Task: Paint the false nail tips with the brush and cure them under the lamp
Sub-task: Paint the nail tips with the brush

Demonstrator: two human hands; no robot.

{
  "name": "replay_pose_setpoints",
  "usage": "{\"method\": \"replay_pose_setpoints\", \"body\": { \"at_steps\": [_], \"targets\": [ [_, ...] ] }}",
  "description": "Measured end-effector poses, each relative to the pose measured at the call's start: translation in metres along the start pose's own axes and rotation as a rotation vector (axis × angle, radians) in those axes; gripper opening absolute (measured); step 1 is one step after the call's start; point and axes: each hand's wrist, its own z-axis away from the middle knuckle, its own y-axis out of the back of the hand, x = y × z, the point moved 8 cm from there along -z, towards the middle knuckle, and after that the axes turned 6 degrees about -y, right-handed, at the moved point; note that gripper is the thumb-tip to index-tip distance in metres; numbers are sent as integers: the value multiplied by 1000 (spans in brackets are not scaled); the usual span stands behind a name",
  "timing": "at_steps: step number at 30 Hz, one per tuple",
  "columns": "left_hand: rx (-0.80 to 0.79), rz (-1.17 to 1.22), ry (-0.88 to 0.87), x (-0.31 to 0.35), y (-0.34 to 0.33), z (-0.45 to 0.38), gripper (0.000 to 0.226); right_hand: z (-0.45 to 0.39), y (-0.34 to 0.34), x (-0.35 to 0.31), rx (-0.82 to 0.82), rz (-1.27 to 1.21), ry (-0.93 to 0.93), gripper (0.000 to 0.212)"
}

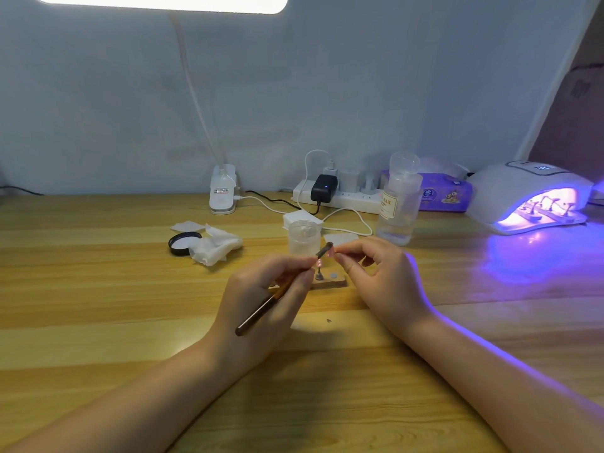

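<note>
Hands meet over the middle of the wooden desk. The left hand has its grip curled round the brush, whose dark handle slants down toward the wrist and whose tip reaches up to the right hand. That grip pinches a small pink nail tip between thumb and forefinger, just at the brush end. Below them lies a small wooden stand. Far right, the curing lamp glows violet with more nail tips on holders inside it. A clear bottle stands behind the right hand.
</note>
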Motion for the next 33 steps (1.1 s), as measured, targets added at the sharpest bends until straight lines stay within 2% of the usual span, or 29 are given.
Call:
{"method": "replay_pose_setpoints", "body": {
  "at_steps": [6,11,22,26,30,33],
  "targets": [
    [-12,89,46,-3,2,2,22,-1,-1,3,-5,-26,-15,13],
    [26,68,41,-3,3,1,13,-1,-4,6,-40,-73,-40,13],
    [-15,240,115,-11,0,5,23,-1,-7,10,-79,-150,-88,11],
    [15,239,133,-14,1,3,29,0,-9,14,-96,-180,-109,11],
    [43,196,120,-16,2,2,16,-1,-11,17,-112,-229,-126,12],
    [67,189,101,-17,4,1,17,0,-13,17,-116,-249,-123,12]
  ]
}}
